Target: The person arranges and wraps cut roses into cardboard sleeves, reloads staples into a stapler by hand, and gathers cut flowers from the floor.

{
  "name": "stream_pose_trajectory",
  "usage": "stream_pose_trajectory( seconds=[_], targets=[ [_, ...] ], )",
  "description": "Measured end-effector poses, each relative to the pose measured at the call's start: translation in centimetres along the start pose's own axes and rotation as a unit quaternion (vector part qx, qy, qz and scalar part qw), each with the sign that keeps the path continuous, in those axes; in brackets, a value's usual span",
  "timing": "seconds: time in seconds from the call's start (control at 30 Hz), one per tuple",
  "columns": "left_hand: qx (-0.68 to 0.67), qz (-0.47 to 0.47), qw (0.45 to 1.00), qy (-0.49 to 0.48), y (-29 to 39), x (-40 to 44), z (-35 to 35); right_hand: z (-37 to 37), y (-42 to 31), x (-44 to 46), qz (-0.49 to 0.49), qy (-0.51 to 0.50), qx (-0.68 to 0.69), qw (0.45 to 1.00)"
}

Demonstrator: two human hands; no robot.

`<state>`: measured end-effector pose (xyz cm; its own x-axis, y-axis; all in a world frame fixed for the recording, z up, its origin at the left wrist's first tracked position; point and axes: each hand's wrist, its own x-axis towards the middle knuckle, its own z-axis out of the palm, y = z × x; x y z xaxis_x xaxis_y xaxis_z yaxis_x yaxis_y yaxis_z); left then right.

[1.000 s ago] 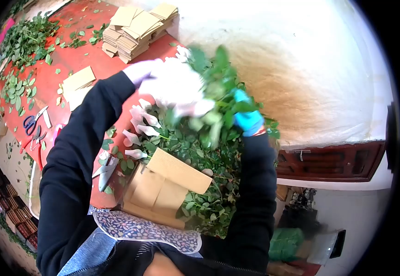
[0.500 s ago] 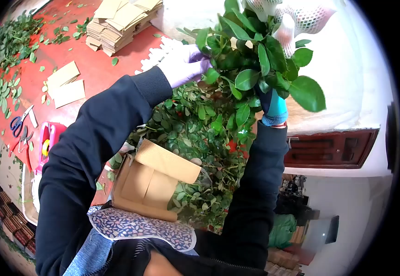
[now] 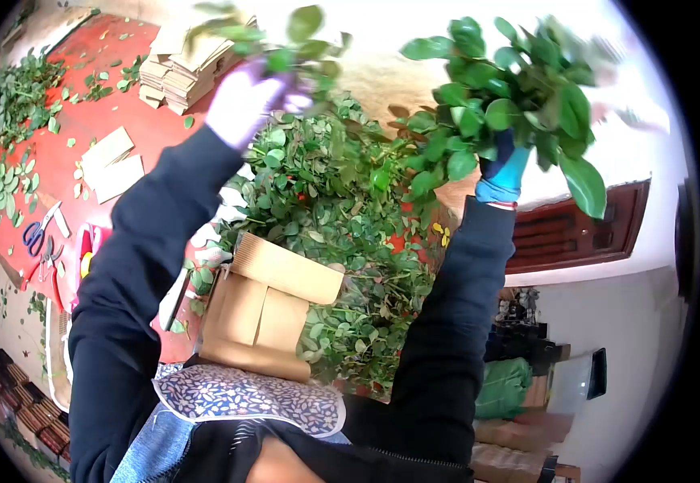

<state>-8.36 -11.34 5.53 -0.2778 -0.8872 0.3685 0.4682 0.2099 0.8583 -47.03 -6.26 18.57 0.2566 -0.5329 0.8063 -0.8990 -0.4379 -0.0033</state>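
Note:
My left hand [image 3: 253,101], in a pale purple glove, is raised at the upper left. Its fingers are closed on a leafy stem [image 3: 306,28], smeared by motion. On the right, my right hand [image 3: 505,165] wears a blue glove and grips a bunch of leafy flower stems [image 3: 519,97]. Blurred white netting [image 3: 636,117] shows at the far end of that bunch. Below and between both hands lies a big heap of cut green stems [image 3: 342,185]. An open cardboard box [image 3: 277,278] stands close to my body.
On the red table [image 3: 84,97] are a stack of cardboard pieces [image 3: 177,80], loose cardboard sheets [image 3: 116,177], scissors [image 3: 34,233], red-handled pruners [image 3: 50,262] and a pink tape dispenser [image 3: 86,249]. More cut leaves [image 3: 20,88] lie at the far left.
My left hand has moved left, away from the bunch, with a leafy stem in it. My right hand has shifted right and slightly down with the bunch.

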Motion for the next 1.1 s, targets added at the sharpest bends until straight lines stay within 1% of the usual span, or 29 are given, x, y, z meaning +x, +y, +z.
stream_pose_trajectory(
  seconds=[0.03,0.07,0.1,0.13,0.2,0.23,0.27,0.3,0.33,0.37,0.4,0.43,0.47,0.53,0.57,0.63,0.67,0.7,0.73,0.77,0.8,0.83,0.9,0.93,0.97,1.03,1.1],
  targets=[
    [-0.130,-0.009,0.991,0.006,-1.5,-0.4,-4.3,-2.8,-1.4,1.1,-0.073,-0.033,-0.119,0.990],
    [-0.153,0.010,0.987,0.049,-1.7,-1.6,-5.8,-4.4,-2.2,1.5,-0.142,-0.072,-0.233,0.959],
    [-0.212,0.042,0.975,0.045,-3.1,-2.3,-7.9,-4.0,-2.9,0.8,-0.065,-0.050,-0.229,0.970],
    [-0.237,0.038,0.969,0.062,-3.6,-3.2,-9.2,-3.7,-3.7,0.1,0.013,-0.026,-0.222,0.975],
    [-0.245,0.011,0.963,0.109,-3.1,-5.2,-9.8,-3.3,-3.0,-1.2,0.149,-0.007,-0.091,0.985],
    [-0.248,0.013,0.961,0.120,-3.1,-6.0,-10.2,-3.2,2.2,-3.8,0.121,0.048,-0.093,0.987],
    [-0.252,0.015,0.959,0.132,-3.4,-6.5,-10.7,-3.2,2.6,-4.1,0.118,0.051,-0.091,0.987],
    [-0.231,0.014,0.950,0.208,-3.7,-6.9,-11.9,-3.4,2.5,-4.2,0.231,0.106,0.157,0.954],
    [-0.291,0.070,0.943,0.144,-5.5,-7.2,-16.2,-3.7,2.5,-4.5,0.327,0.151,0.393,0.846],
    [-0.216,0.040,0.931,0.292,-6.2,-8.1,-18.7,-4.0,2.9,-5.5,0.291,0.125,0.329,0.889],
    [-0.198,0.055,0.935,0.291,-8.4,-9.7,-24.7,-5.5,0.4,-5.4,0.305,0.148,0.326,0.882],
    [-0.149,0.014,0.896,0.417,-8.8,-11.0,-29.5,-6.8,0.1,-5.7,0.328,0.223,0.382,0.835],
    [-0.161,0.008,0.908,0.387,-11.3,-14.7,-38.4,-8.7,0.5,-6.1,0.350,0.291,0.433,0.778],
    [-0.157,0.021,0.894,0.420,-8.7,-21.8,-46.9,-12.4,4.6,-8.9,0.324,0.265,0.465,0.780],
    [-0.019,0.066,0.913,0.402,-5.5,-25.3,-46.2,-13.6,4.9,-10.0,0.324,0.181,0.123,0.920],
    [-0.007,0.054,0.899,0.434,2.0,-30.4,-44.9,-15.4,3.4,-9.9,0.353,0.205,0.225,0.885],
    [0.024,0.038,0.904,0.425,5.1,-33.2,-44.8,-17.0,4.3,-10.5,0.366,0.195,0.319,0.852],
    [0.068,-0.009,0.920,0.386,7.7,-36.4,-44.5,-17.8,3.8,-11.1,0.376,0.188,0.329,0.846],
    [0.127,-0.072,0.934,0.326,10.5,-39.6,-44.2,-18.1,2.9,-11.5,0.383,0.176,0.316,0.850],
    [0.189,-0.144,0.939,0.248,12.9,-42.6,-43.4,-18.4,1.9,-12.0,0.392,0.157,0.307,0.853],
    [0.239,-0.223,0.926,0.187,14.6,-45.0,-42.2,-18.4,0.9,-12.6,0.400,0.125,0.293,0.859],
    [0.260,-0.330,0.895,0.151,15.9,-46.7,-39.6,-18.2,-0.4,-13.1,0.405,0.091,0.279,0.866],
    [0.289,-0.438,0.829,0.193,15.5,-51.7,-36.3,-17.5,-3.4,-14.1,0.413,0.001,0.261,0.872],
    [0.218,-0.585,0.764,0.165,16.6,-50.0,-30.8,-17.0,-4.9,-14.4,0.412,-0.050,0.256,0.873],
    [0.133,-0.652,0.732,0.148,14.0,-57.2,-34.2,-16.3,-6.5,-14.7,0.409,-0.105,0.255,0.870],
    [0.085,-0.741,0.659,0.090,11.7,-60.8,-30.2,-14.9,-9.8,-14.9,0.387,-0.231,0.263,0.853],
    [0.096,-0.786,0.611,0.030,9.0,-63.6,-28.3,-13.2,-13.4,-14.2,0.345,-0.353,0.283,0.822]
  ],
)
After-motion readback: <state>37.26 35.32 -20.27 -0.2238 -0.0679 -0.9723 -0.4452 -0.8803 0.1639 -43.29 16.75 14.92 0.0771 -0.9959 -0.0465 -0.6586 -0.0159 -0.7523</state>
